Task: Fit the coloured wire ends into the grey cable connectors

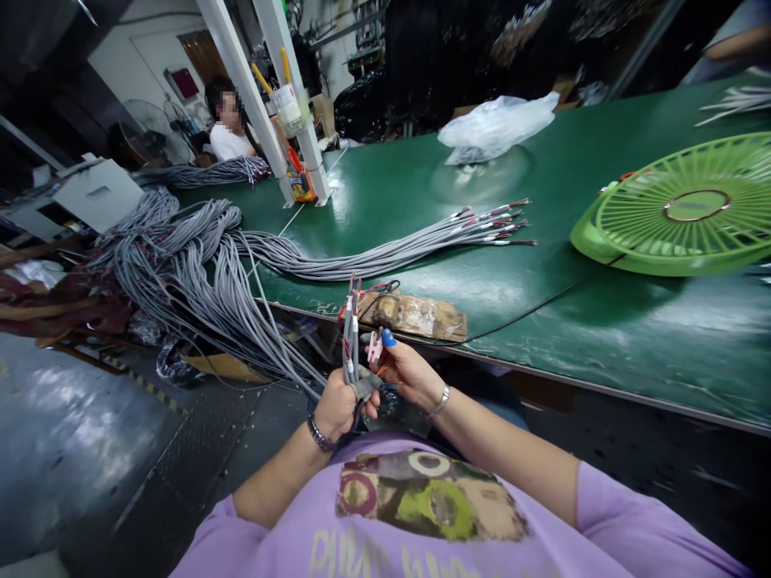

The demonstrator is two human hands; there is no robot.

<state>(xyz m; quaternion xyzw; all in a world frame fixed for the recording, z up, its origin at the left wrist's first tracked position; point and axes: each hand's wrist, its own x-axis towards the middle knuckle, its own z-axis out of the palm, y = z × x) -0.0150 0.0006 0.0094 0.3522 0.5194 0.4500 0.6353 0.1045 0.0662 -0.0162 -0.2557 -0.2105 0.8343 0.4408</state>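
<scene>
head view: wooden block (425,316) near right hand (415,376), green fan (695,206) beyond.

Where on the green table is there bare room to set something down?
One bare patch of table lies between the bag, the cable ends and the fan; another between the fan and the near edge, right of the black cord. It is crowded at the left, where cables heap, and around the hands, with the wood block just beyond.

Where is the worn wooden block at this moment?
In the head view, the wooden block lies slightly right of centre, along the near edge of the green table, just beyond the right hand.
</scene>
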